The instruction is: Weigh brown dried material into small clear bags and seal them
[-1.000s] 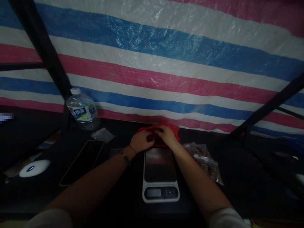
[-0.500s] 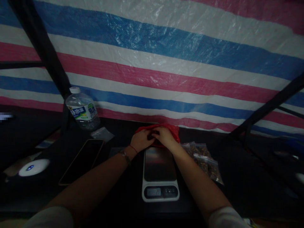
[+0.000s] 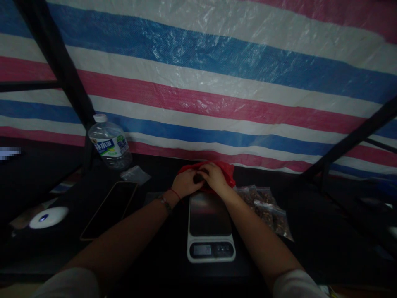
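Note:
My left hand [image 3: 187, 182] and my right hand [image 3: 215, 178] meet at a red plastic bag [image 3: 228, 171], just beyond the far end of a digital scale [image 3: 211, 215]. The fingers of both hands are curled together and touch over the bag. Something dark shows in the gap between them, but I cannot make out what they hold. The scale has a white body, a dark shiny plate and a lit display. To the right of my right forearm lie several small zip bags [image 3: 266, 209] filled with brown bits.
At the left stand a clear plastic bottle [image 3: 110, 145] and, before it, a small clear bag [image 3: 136, 175]. A phone [image 3: 110, 209] and a white oval device [image 3: 49, 217] lie on the dark table [image 3: 316, 231]. A striped tarp [image 3: 217, 91] hangs behind, with dark slanted bars at both sides.
Both hands stay at the red bag, with only slight finger movement. The whole view has shifted a little; the scale and other things lie as before.

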`<control>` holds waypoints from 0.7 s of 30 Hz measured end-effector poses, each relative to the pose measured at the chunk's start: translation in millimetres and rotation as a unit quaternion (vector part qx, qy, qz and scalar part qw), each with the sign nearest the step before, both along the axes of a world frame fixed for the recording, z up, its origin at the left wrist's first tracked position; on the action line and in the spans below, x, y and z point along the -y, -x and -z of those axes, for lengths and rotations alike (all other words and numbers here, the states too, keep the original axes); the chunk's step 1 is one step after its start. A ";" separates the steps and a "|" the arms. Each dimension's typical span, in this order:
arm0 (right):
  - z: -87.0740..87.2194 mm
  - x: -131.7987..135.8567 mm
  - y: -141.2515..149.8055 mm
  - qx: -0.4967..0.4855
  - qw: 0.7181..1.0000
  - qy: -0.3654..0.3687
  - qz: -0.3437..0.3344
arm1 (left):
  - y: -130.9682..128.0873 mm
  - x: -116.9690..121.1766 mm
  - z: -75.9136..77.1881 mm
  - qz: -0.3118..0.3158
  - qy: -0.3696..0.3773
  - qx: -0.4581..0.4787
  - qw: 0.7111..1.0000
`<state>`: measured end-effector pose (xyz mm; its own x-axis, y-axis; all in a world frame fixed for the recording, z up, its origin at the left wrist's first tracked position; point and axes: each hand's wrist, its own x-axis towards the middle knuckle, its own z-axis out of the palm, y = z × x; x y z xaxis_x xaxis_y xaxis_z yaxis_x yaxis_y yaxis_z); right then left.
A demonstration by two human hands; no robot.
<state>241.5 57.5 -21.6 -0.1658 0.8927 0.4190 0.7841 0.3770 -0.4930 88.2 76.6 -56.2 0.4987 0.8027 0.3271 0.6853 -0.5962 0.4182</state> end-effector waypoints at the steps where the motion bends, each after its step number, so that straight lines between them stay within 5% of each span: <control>1: -0.8 -0.9 -2.0 0.007 1.000 0.007 0.013 | 0.6 -0.5 0.2 -0.010 0.003 0.009 1.000; 5: -1.4 -2.9 -11.1 0.085 0.988 0.111 0.061 | 1.9 -1.1 0.9 -0.071 -0.010 0.062 0.996; 8: 6.0 -1.9 -11.8 0.144 0.972 0.181 0.038 | 1.4 0.8 0.6 -0.087 -0.021 0.094 0.991; 15: 29.0 -4.0 -2.1 0.161 0.973 0.134 -0.100 | 0.8 6.2 -1.3 -0.083 -0.012 0.123 0.989; 21: 20.3 -3.1 -1.8 0.120 0.965 0.161 -0.166 | 0.2 7.0 -3.1 -0.090 -0.001 0.096 0.991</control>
<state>243.4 60.6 -41.9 -0.5225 0.8516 0.0422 0.7531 0.4841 -0.4454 88.0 69.5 -53.1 0.2755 0.8729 0.4026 0.6893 -0.4713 0.5502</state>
